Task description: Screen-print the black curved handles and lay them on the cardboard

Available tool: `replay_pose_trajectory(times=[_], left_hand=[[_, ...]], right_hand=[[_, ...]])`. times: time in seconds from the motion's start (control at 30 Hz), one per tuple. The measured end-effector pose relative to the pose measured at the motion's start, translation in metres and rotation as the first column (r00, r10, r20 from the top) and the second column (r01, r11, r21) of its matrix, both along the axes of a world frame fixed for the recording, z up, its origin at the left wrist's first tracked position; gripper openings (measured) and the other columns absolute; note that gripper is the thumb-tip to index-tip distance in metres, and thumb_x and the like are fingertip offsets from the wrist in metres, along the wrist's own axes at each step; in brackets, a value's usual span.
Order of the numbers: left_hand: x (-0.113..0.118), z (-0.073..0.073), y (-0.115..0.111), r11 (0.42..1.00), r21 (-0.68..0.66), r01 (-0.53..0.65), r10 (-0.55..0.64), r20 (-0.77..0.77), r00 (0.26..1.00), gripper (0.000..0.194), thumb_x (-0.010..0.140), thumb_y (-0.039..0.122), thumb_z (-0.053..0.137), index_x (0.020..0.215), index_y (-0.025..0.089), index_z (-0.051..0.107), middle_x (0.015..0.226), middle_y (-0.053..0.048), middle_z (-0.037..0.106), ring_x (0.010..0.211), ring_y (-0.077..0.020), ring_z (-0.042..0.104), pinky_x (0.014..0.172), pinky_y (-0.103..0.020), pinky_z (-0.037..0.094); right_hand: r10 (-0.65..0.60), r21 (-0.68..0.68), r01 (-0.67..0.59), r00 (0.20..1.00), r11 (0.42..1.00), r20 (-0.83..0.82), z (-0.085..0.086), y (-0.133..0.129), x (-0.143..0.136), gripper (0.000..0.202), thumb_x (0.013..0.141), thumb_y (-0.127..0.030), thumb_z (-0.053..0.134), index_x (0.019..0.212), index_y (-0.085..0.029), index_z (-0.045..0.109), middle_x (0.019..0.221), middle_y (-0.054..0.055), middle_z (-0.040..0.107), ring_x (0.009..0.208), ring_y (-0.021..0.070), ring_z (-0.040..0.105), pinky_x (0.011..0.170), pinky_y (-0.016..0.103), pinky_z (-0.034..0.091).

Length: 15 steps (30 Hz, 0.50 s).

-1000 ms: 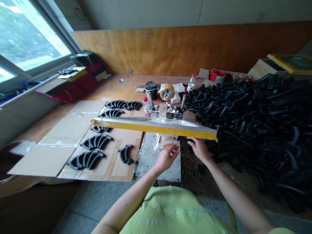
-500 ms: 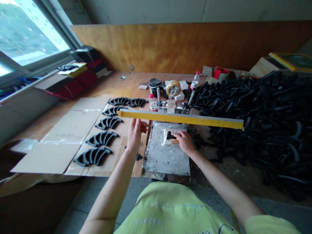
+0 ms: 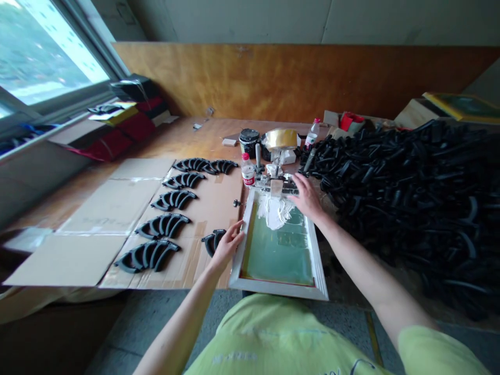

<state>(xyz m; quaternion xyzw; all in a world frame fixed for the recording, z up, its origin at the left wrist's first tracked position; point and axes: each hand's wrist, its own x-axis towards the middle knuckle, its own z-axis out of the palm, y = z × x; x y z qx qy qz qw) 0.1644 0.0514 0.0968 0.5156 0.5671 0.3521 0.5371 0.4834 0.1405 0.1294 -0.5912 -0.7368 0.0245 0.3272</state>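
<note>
Apparent positioning step: the framed screen (image 3: 279, 255) is laid flat, its left edge met by the half-spread left hand (image 3: 229, 243), a grasp on the nearby pale block (image 3: 276, 188) seemingly required of the spread right hand (image 3: 308, 198).

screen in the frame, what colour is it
The screen is dull green; the head view shows it.

- wooden panel (image 3: 273, 78), upright before the wall (image 3: 234, 21)
- window (image 3: 42, 52), left of the panel
- red and black boxes (image 3: 128, 126), near the panel's left end
- red-capped bottles (image 3: 248, 171), in front of the panel
- yellow-framed screen (image 3: 466, 106), near the panel's right end
</note>
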Motion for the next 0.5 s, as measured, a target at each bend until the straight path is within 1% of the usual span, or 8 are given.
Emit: replay_pose_trajectory(times=[0.03, 0.1, 0.2, 0.27, 0.3, 0.37, 0.43, 0.5], left_hand=[[0.001, -0.012, 0.000, 1.000, -0.029, 0.000, 0.000, 0.007, 1.000, 0.069, 0.077, 0.055, 0.062, 0.134, 0.018, 0.053, 0.066, 0.003, 0.059, 0.049, -0.0083, 0.048, 0.045, -0.019, 0.036], [0.004, -0.030, 0.001, 0.997, -0.078, 0.012, -0.010, 0.032, 0.999, 0.072, 0.079, 0.054, 0.061, 0.140, 0.018, 0.046, 0.073, 0.002, 0.062, 0.056, -0.0097, 0.054, 0.050, -0.020, 0.040], [0.004, -0.045, 0.006, 0.995, -0.082, 0.053, -0.050, 0.039, 0.998, 0.071, 0.080, 0.054, 0.058, 0.140, 0.018, 0.045, 0.081, -0.001, 0.065, 0.067, -0.0131, 0.060, 0.058, -0.022, 0.045], [0.002, -0.048, 0.007, 0.992, -0.097, 0.080, -0.077, 0.028, 0.997, 0.071, 0.081, 0.056, 0.056, 0.140, 0.018, 0.044, 0.082, -0.002, 0.065, 0.068, -0.0140, 0.061, 0.058, -0.023, 0.046], [0.001, -0.049, 0.007, 0.991, -0.105, 0.083, -0.081, 0.022, 0.996, 0.072, 0.082, 0.057, 0.055, 0.141, 0.018, 0.044, 0.082, -0.002, 0.065, 0.068, -0.0141, 0.061, 0.058, -0.023, 0.046], [0.000, -0.051, 0.007, 0.991, -0.110, 0.075, -0.073, 0.018, 0.997, 0.072, 0.082, 0.059, 0.054, 0.141, 0.019, 0.044, 0.082, -0.002, 0.065, 0.068, -0.0143, 0.060, 0.059, -0.023, 0.046], [0.001, -0.052, 0.006, 0.993, -0.105, 0.054, -0.053, 0.014, 0.998, 0.073, 0.081, 0.059, 0.055, 0.140, 0.019, 0.045, 0.081, -0.001, 0.064, 0.068, -0.0143, 0.059, 0.059, -0.023, 0.045], [0.002, -0.052, 0.005, 0.995, -0.098, 0.028, -0.027, 0.009, 1.000, 0.073, 0.079, 0.060, 0.057, 0.139, 0.019, 0.048, 0.080, -0.001, 0.064, 0.067, -0.0142, 0.058, 0.059, -0.023, 0.044]], right_hand=[[0.047, -0.009, -0.046, 0.996, 0.999, 0.069, 0.002, 0.009, -0.017, 0.056, 0.080, -0.020, 0.066, 0.134, -0.016, 0.051, 0.136, 0.014, 0.049, 0.126, 0.0275, 0.045, 0.106, 0.041, 0.039], [0.108, -0.112, -0.087, 0.975, 0.990, 0.194, 0.003, 0.024, -0.042, 0.045, 0.078, -0.017, 0.068, 0.122, -0.016, 0.058, 0.122, 0.013, 0.058, 0.117, 0.0280, 0.051, 0.100, 0.040, 0.042], [0.155, -0.293, -0.065, 0.943, 0.954, 0.296, -0.006, 0.026, -0.058, 0.019, 0.082, -0.016, 0.064, 0.100, -0.016, 0.064, 0.098, 0.012, 0.066, 0.096, 0.0253, 0.057, 0.086, 0.035, 0.045], [0.185, -0.320, -0.078, 0.930, 0.944, 0.318, -0.013, 0.013, -0.057, 0.011, 0.084, -0.013, 0.059, 0.093, -0.016, 0.064, 0.095, 0.011, 0.066, 0.093, 0.0238, 0.057, 0.083, 0.032, 0.043], [0.218, -0.315, -0.114, 0.923, 0.942, 0.317, -0.016, 0.003, -0.055, 0.012, 0.084, -0.011, 0.056, 0.091, -0.016, 0.064, 0.094, 0.011, 0.066, 0.092, 0.0234, 0.057, 0.083, 0.032, 0.042], [0.336, -0.306, -0.245, 0.895, 0.920, 0.293, -0.019, -0.018, -0.046, 0.018, 0.081, -0.005, 0.051, 0.087, -0.017, 0.064, 0.092, 0.010, 0.066, 0.093, 0.0228, 0.056, 0.082, 0.031, 0.041], [0.480, -0.316, -0.396, 0.839, 0.862, 0.257, -0.016, -0.034, -0.037, 0.023, 0.078, -0.002, 0.050, 0.086, -0.017, 0.064, 0.089, 0.008, 0.066, 0.092, 0.0220, 0.056, 0.080, 0.030, 0.040], [0.577, -0.340, -0.491, 0.783, 0.802, 0.230, -0.011, -0.040, -0.029, 0.021, 0.077, -0.002, 0.051, 0.083, -0.018, 0.063, 0.086, 0.006, 0.065, 0.088, 0.0203, 0.056, 0.076, 0.028, 0.039]])
